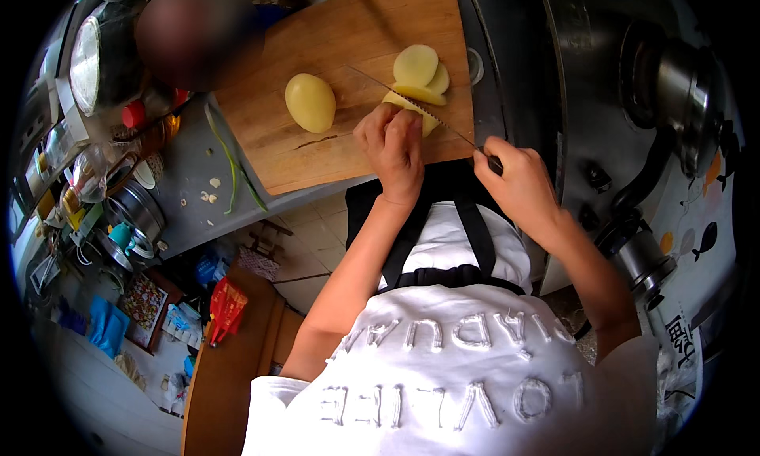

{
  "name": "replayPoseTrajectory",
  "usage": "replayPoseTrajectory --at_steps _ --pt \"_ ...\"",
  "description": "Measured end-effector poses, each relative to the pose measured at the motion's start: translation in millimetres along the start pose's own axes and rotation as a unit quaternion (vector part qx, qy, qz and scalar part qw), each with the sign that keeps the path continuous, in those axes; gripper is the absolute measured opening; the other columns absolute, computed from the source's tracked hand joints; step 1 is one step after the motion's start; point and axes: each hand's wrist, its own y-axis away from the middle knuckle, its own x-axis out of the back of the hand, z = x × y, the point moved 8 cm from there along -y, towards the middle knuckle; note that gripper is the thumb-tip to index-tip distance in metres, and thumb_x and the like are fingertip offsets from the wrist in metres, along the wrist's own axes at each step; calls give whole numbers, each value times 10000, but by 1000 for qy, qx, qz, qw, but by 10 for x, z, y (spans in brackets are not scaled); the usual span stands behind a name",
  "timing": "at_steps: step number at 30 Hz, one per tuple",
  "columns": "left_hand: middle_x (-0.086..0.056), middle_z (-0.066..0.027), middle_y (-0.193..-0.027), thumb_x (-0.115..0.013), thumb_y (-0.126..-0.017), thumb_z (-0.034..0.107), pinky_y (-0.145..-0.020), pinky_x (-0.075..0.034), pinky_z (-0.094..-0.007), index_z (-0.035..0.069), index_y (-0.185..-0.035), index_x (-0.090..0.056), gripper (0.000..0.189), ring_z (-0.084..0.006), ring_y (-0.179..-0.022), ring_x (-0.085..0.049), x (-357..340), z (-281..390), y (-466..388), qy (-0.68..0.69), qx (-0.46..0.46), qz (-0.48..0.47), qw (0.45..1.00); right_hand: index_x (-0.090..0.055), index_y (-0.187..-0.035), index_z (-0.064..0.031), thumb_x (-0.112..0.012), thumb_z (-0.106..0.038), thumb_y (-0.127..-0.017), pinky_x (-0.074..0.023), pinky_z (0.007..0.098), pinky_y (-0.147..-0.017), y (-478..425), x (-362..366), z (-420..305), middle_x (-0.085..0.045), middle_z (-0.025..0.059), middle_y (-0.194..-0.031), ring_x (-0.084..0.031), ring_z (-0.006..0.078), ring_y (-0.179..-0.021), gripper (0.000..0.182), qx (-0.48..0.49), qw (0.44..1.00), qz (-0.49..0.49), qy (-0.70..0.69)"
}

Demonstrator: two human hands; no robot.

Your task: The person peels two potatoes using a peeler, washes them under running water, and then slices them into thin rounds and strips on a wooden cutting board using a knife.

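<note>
A wooden cutting board [350, 34] lies on the counter before me. My right hand [515, 183] is closed around the dark handle of a kitchen knife [424, 111], whose thin blade points to the upper left over the board. Fingers curled, my left hand [393, 144] holds a peeled potato piece [430, 124] beside the blade, partly hidden by the fingers and knife. Just beyond the blade, several potato slices [415, 65] overlap near the board's right edge. A whole peeled potato [310, 103] rests apart from them, to the left of my left hand.
Green onion stalks [230, 165] and garlic bits [212, 196] lie on the grey counter [184, 218] left of the board. Bottles with a red cap [133, 114] and metal pots [135, 209] crowd the far left. At right, a steel pan [683, 94] stands on the stove.
</note>
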Motion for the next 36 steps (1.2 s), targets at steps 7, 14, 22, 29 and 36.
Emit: replayPoseTrajectory --at_steps 7,14,22,29,36 --pt "-571 -89 -1119 -693 -800 -8 -891 -386 -394 99 -1005 -604 247 -309 -1041 -479 -23 -53 63 3 11 0 1000 -614 -848 9 -617 -149 -869 -476 452 -583 231 105 53 -589 222 -624 -609 413 -623 160 -40 997 -36 47" --pt "-571 -84 -1115 -692 -801 -4 -890 -381 -390 112 -1005 -610 249 -304 -1040 -480 -21 -61 79 3 14 -3 1000 -602 -828 18 -594 -177 -887 -503 485 -653 68 -62 62 -623 235 -686 -625 434 -700 204 -45 997 -43 51" --pt "-539 -101 -1070 -639 -866 42 -934 -331 -402 72 -1015 -518 195 -297 -1034 -465 -46 -130 107 32 31 -13 999 -608 -866 21 -601 -187 -882 -507 487 -666 -352 -428 163 -624 257 -726 -619 455 -750 208 15 1000 -9 22" --pt "-495 -134 -1109 -635 -869 52 -924 -333 -422 90 -1041 -502 222 -324 -1037 -429 -26 -209 230 25 29 19 999 -588 -853 13 -635 -149 -857 -480 466 -600 30 -79 -136 -607 234 -675 -613 429 -679 168 24 999 -13 30" --pt "-472 -144 -1139 -588 -844 0 -929 -331 -433 82 -1040 -495 231 -337 -1046 -409 -54 -228 253 23 34 12 999 -595 -844 12 -632 -140 -854 -483 465 -596 250 -32 -45 -605 226 -659 -616 413 -653 157 -7 997 -37 69"
